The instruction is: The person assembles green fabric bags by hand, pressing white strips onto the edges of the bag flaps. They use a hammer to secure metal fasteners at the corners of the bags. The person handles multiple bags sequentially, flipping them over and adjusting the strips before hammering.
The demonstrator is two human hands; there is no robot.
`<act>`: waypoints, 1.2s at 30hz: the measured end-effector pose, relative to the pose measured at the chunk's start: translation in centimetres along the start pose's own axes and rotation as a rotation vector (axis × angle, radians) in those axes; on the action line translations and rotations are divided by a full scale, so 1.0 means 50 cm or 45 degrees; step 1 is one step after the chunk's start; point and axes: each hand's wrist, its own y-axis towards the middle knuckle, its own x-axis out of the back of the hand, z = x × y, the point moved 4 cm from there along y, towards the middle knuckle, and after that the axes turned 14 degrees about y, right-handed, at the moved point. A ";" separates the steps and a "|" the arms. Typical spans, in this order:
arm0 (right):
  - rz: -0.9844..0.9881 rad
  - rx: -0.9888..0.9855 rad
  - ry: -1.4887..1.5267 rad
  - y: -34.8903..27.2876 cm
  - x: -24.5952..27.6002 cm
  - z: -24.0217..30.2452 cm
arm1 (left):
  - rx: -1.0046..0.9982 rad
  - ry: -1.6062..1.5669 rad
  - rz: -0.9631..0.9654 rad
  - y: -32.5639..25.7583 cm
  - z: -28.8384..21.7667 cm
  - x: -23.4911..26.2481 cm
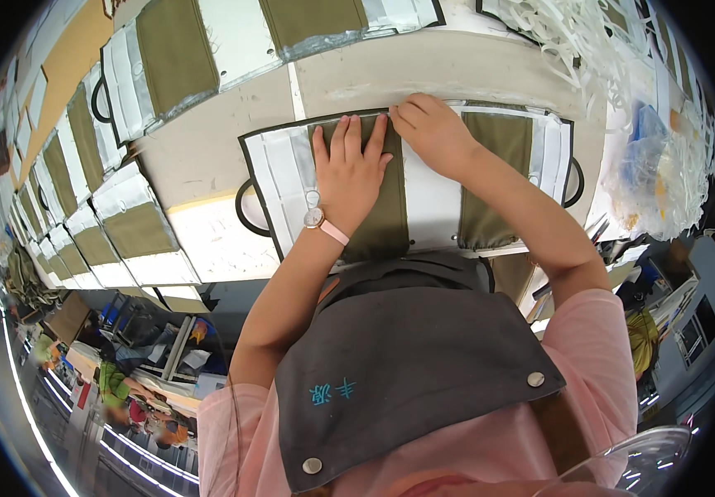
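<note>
Olive and white fabric panel (432, 199) lies flat on the desk (208, 157), right in front of the person; we use it as landmark. Dark trim along its far edge, one black loop (239, 207) at its left side, another at its right.

Left hand (349, 166): palm down on the panel's left olive band, fingers spread and straight, tips near the far edge, gripping nothing. We log a pink-strapped watch (313, 217) on that wrist. Right hand (436, 137): at the middle of the panel's far edge, just beside the left hand, fingers bent inward on the trim; we can't tell whether they pinch it.

Beyond the panel, toward its left, we see a second panel (175, 54) with like bands. Left of the panel, more banded pieces (138, 219) in rows. Past its far right corner, a tangle of white strips (568, 37); to its right, a clear plastic bag (643, 178). Dark grey apron (423, 340) on the panel's near side.
</note>
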 end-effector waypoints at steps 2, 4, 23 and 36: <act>0.136 0.044 -0.125 0.001 0.001 0.012 | -0.002 0.000 -0.004 0.001 0.001 -0.001; 0.226 0.088 -0.204 -0.001 -0.003 0.024 | 0.034 -0.012 0.001 0.001 0.002 -0.006; -0.379 -0.346 0.161 -0.040 0.002 -0.036 | 0.078 -0.484 0.019 0.066 0.012 -0.016; -0.171 -0.358 0.157 -0.078 0.040 -0.083 | -0.190 -0.334 0.066 0.078 0.020 0.006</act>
